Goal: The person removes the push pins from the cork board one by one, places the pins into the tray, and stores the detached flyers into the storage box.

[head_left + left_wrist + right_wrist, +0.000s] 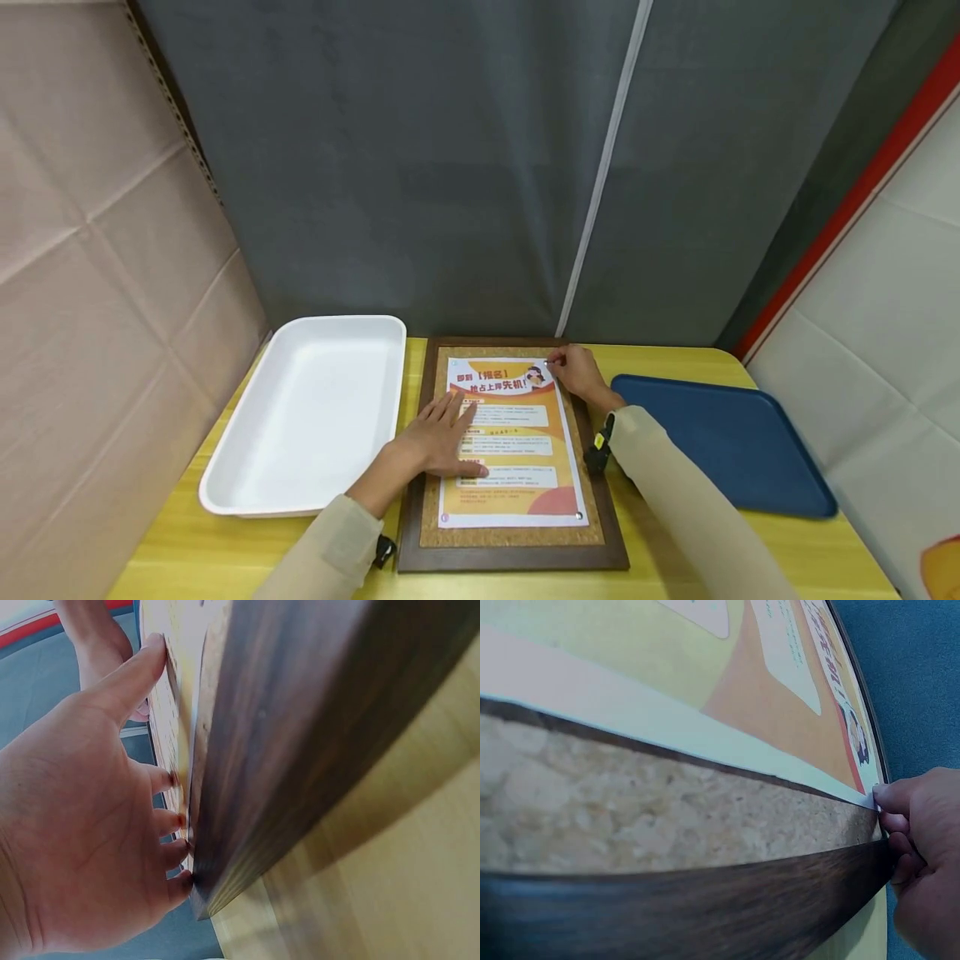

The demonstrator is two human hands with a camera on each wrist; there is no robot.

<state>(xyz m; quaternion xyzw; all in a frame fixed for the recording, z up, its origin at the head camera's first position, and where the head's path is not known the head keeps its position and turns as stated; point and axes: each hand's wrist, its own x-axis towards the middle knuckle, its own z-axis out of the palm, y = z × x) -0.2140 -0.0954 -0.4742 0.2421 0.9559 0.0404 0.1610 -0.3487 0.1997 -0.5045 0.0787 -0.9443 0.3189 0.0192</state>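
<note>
A printed orange-and-white poster [517, 496] lies on a cork board [510, 536] with a dark wooden frame [517, 558]. Small pushpins sit at its corners, among them one at the bottom right [579, 516] and one at the bottom left [444, 517]. My left hand [442, 437] rests on the poster's left side, fingers spread; the left wrist view shows its palm [82, 825] beside the frame. At the top right corner my right hand [577, 372] pinches a small pushpin, mostly hidden by the fingertips. Its thumb [889, 796] is right at the paper's corner.
A white tray [300, 500] stands on the yellow wooden table [168, 554] to the left. On the right lies a blue tray [720, 433], partly behind my right sleeve. A grey curtain [412, 167] hangs behind the table, with pale side walls [90, 333] flanking it.
</note>
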